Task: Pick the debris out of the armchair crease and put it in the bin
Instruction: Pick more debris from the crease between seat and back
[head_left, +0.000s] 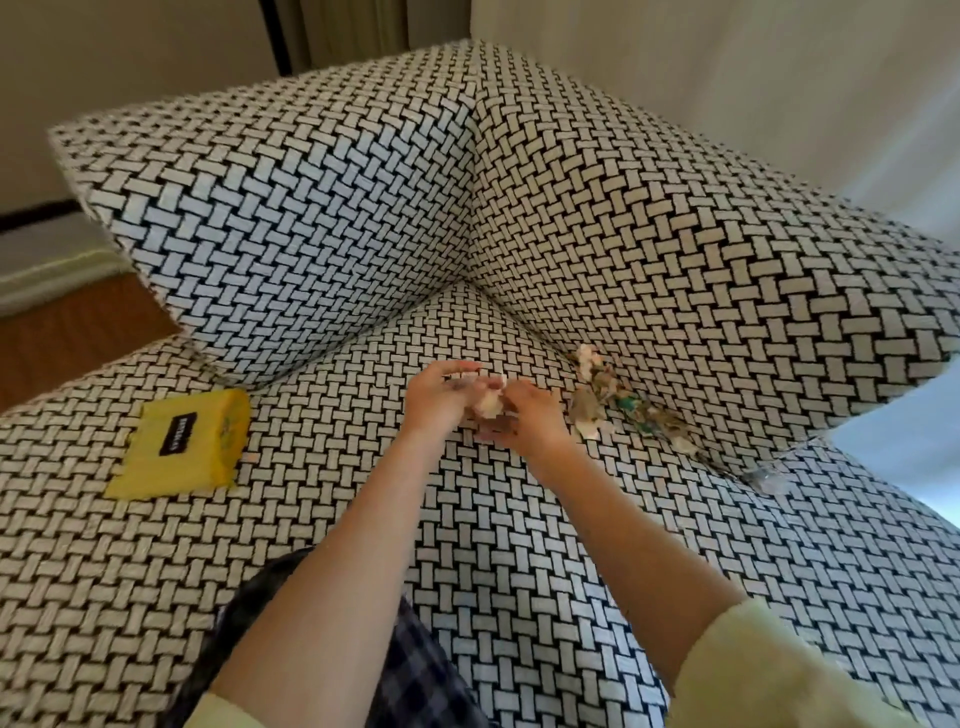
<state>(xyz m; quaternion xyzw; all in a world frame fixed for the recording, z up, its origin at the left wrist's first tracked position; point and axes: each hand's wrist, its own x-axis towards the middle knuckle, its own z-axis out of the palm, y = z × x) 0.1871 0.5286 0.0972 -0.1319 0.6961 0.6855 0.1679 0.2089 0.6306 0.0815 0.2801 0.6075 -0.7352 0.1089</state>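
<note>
A black-and-white woven armchair (363, 208) fills the view. A line of debris (613, 400), scraps of paper, fluff and green bits, lies in the crease between the seat and the right armrest. My left hand (441, 397) and my right hand (530, 421) meet over the seat just left of that crease. Between them they hold a pale crumpled wad (491, 402); both hands' fingers curl around it. A clear scrap (766, 478) sits at the crease's near end. No bin is in view.
A small yellow box (182, 447) with a dark label lies on its side on the seat's left part. Wooden floor (67, 343) and a white baseboard show at the left. A pale wall stands behind the chair.
</note>
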